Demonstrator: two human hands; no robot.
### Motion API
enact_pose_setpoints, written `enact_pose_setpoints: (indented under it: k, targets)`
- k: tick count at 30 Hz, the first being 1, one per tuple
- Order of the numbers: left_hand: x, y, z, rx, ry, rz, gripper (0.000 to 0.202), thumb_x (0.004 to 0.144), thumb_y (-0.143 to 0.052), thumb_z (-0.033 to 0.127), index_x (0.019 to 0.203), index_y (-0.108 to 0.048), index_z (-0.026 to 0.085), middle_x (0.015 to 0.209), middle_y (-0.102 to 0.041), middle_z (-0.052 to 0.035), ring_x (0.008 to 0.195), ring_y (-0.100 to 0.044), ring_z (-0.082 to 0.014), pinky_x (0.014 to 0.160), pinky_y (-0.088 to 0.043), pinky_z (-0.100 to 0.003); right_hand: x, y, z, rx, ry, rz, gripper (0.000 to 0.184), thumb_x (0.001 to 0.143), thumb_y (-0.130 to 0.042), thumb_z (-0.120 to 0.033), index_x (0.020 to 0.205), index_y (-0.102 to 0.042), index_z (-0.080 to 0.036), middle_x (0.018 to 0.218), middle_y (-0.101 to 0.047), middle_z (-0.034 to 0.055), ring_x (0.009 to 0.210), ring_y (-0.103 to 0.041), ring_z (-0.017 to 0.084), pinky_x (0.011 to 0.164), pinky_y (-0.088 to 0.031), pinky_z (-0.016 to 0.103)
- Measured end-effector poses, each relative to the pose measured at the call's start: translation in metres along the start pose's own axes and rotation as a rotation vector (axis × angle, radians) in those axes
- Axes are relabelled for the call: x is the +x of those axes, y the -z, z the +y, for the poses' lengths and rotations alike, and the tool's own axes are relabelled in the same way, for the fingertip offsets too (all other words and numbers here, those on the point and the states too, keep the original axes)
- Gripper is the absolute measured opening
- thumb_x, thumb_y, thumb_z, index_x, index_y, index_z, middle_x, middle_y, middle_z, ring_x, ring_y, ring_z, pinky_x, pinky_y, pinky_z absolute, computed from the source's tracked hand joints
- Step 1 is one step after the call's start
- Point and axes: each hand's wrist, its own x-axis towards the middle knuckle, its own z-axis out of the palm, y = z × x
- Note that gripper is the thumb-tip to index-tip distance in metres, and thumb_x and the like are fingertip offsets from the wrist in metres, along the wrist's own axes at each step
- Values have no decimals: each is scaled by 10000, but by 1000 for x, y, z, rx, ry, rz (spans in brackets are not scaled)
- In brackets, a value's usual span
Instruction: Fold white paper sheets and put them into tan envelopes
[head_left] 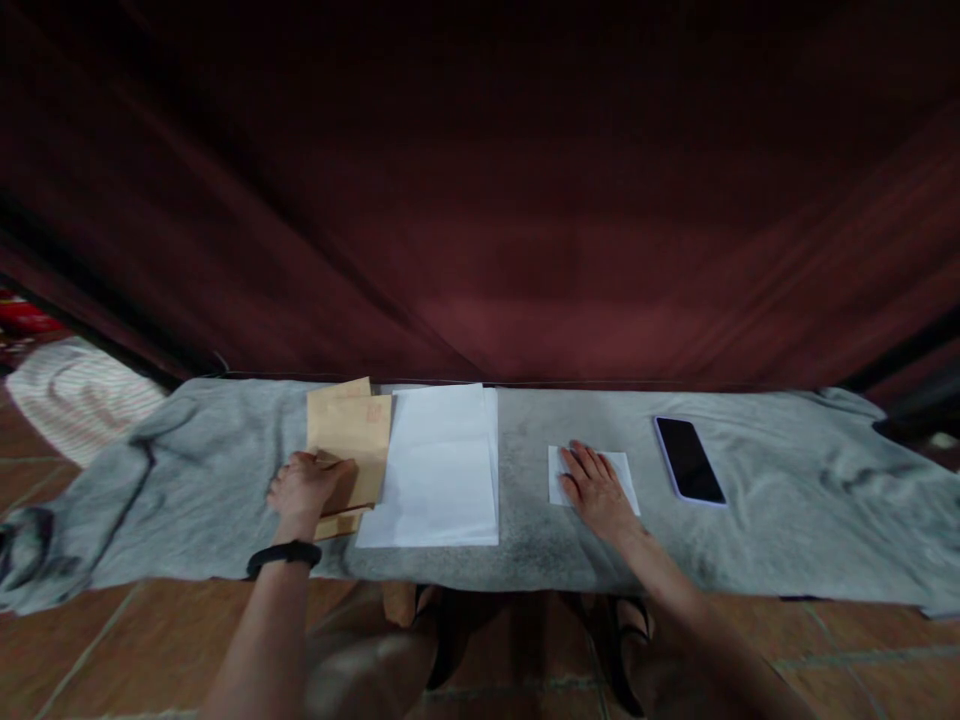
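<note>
My left hand [300,485], with a black band on its wrist, is at the left edge of a small pile of brown paper envelopes [367,435]. Its thumb lies across the top envelope and the fingers curl at the edge; their tips are partly hidden. A faint reddish mark shows on the top envelope's upper corner. Farther right, my right hand [596,490] rests flat with spread fingers on a small folded white paper [622,475], covering its middle. Between the hands lie several large white sheets [442,480], loosely stacked and close against the envelopes.
A phone [690,460] with a dark screen and pale purple edge lies right of my right hand. Grey cloth [795,500] covers the long narrow surface. Behind it hangs a dark red curtain [525,250]. A striped cloth [82,395] is at the far left, above the tiled floor [112,640].
</note>
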Motion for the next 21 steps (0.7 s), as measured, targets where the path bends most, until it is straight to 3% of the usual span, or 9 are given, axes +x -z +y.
enact_pose_setpoints:
  k: [4,8,12,15,17,20,21]
  targets:
    - [2,3,0,-37,49,18,645,605,-692,612,1027,-613,130,1167,-648,-303,1164,-579,-503,939,-424,-592,0,1,-1,-8,8,2,508,1047,-349,-381,1506,-459,-192,1580,-424,126,1459,-373,283,1183,-314,508]
    - [-2,14,-1,-177,31,133,377,649,-729,518,755,-558,199,780,-660,-118,1006,-629,-442,936,-388,-641,0,1,-1,-7,12,8,499,1042,-365,-369,1501,-464,-203,1576,-429,124,1452,-383,293,1174,-325,516]
    - [-14,31,10,-434,10,308,268,734,-682,426,763,-497,233,690,-531,6,794,-607,-269,843,-479,-497,1,3,-2,12,-1,10,484,1035,-382,-352,1484,-484,-201,1558,-453,123,1438,-402,295,1176,-329,512]
    - [-30,39,37,-802,-33,412,235,722,-678,355,763,-482,232,710,-514,37,685,-522,-164,764,-495,-359,6,8,-7,120,-38,39,464,1025,-394,-336,1455,-518,-212,1541,-476,121,1440,-400,295,1190,-309,537]
    - [-49,36,64,-1075,-2,356,284,688,-714,360,748,-472,223,689,-497,59,646,-490,-126,712,-486,-298,10,13,-15,297,-89,67,463,1018,-405,-364,1431,-543,-203,1533,-483,131,1451,-385,299,1206,-286,548]
    - [-87,21,109,-1475,-1,7,317,682,-755,366,779,-500,205,737,-577,47,667,-560,-110,695,-484,-263,17,22,-34,777,-219,47,520,981,-479,-517,1414,-556,-240,1505,-518,112,1421,-437,280,1198,-323,515]
    - [-100,13,124,-1555,55,-71,319,679,-766,336,760,-487,203,731,-586,47,669,-573,-105,703,-489,-256,19,25,-42,970,-283,9,542,955,-516,-566,1400,-566,-262,1477,-549,99,1390,-479,273,1177,-358,501]
